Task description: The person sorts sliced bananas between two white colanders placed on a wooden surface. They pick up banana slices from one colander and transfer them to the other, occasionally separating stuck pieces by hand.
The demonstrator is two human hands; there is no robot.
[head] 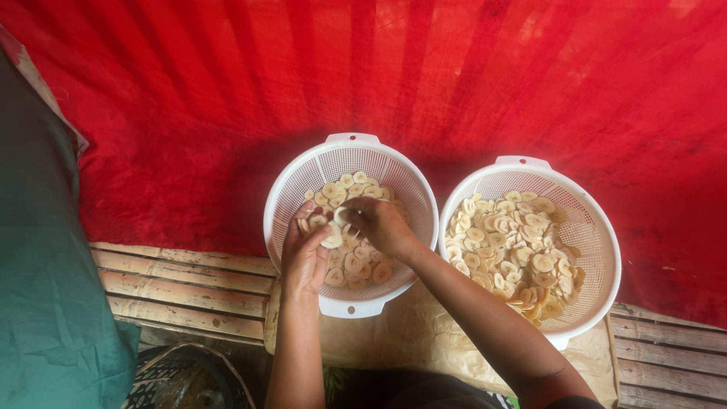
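Two white perforated plastic baskets stand side by side. The left basket [303, 170] holds a shallow layer of pale round banana slices [356, 261]. Both my hands are inside it. My left hand [305, 254] cups a few slices over the basket's left half. My right hand [381, 225] has its fingers pinched on a slice [340, 215] next to my left fingertips. The right basket [587, 204] is filled more deeply with the same slices [515, 246].
Red cloth [189, 113] covers the ground behind the baskets. They rest on beige paper [424, 341] over a slatted bamboo platform [182, 291]. A green cloth [38, 265] lies at the left, and a dark woven basket [182, 379] sits at the bottom left.
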